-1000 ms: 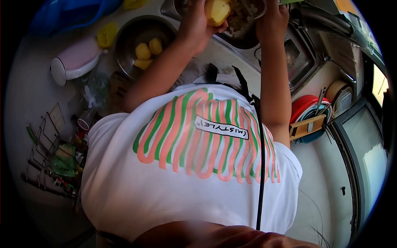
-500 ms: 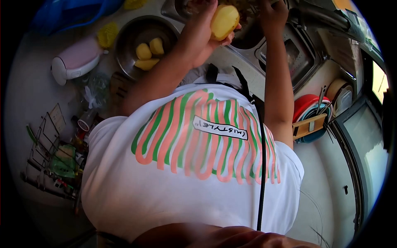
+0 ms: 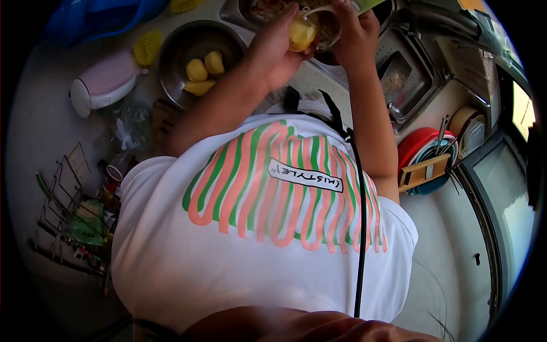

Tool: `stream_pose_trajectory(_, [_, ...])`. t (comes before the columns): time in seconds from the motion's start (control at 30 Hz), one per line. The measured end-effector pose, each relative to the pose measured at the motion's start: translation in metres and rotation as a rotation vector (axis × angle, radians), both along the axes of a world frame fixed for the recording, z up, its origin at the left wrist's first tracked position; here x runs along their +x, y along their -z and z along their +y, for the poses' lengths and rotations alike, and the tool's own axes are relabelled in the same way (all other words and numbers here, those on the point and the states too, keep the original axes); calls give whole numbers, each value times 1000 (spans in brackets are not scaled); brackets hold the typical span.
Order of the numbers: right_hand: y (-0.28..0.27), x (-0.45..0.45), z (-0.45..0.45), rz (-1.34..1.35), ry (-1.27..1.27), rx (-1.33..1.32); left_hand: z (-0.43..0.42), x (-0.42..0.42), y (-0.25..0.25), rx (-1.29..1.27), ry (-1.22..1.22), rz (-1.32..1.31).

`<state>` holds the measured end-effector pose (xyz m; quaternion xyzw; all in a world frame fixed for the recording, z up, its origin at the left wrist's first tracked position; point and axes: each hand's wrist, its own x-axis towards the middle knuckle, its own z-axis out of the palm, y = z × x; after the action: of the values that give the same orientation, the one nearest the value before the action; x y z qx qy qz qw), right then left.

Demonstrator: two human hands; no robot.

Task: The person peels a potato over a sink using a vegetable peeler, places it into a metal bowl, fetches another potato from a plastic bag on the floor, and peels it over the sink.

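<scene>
My left hand [image 3: 276,48] is closed around a peeled yellow potato [image 3: 301,36] at the top centre, above the sink edge. Close to its right, my right hand [image 3: 356,34] grips a peeler with a green handle [image 3: 366,4] and a pale, curved head [image 3: 337,27]. The peeler head overlaps the potato in view; whether the blade touches it is unclear. Peelings [image 3: 270,8] lie in the sink [image 3: 232,12] behind the hands. To the left, a metal bowl [image 3: 171,71] holds several yellow potato pieces [image 3: 197,69].
A yellow scrubber [image 3: 147,48] and a pink-and-white appliance [image 3: 105,82] stand left of the bowl. At the upper left is a blue container [image 3: 97,23]. A wire rack [image 3: 54,211] is at the lower left; stacked red basins [image 3: 415,148] sit right of my right arm.
The potato first came down towards me as my right hand drew away to the right. Now both hands are close together again, with the peeler head over the potato.
</scene>
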<state>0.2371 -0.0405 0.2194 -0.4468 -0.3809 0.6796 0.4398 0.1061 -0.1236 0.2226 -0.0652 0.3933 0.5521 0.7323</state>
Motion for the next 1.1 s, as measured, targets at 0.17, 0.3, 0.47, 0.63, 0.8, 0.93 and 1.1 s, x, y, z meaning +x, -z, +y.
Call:
stream_pose_trajectory(0.17, [76,53,48,-1081,-84,728,-11,-7,-7,191,73,-192])
stream_pose_trajectory(0.3, [33,43,36,-296,138,50,-2,-12,-12,234,109,-191])
stream_pose_trajectory(0.47, [2,17,1,188,156,-183,1,-1,2,181,33,-47])
stream_pose_trajectory(0.63, [-11,7,-4,155,189,-204,7,3,2,283,43,-154])
stream_pose_trajectory(0.8, [-24,7,1,185,55,-226,-5,-2,-5,525,274,177])
stream_pose_trajectory(0.93, [-29,-1,0,127,22,-198,1,4,-24,480,278,484])
stream_pose_trajectory(1.1, [-41,-1,3,74,-203,-160,6,-17,-15,554,555,611])
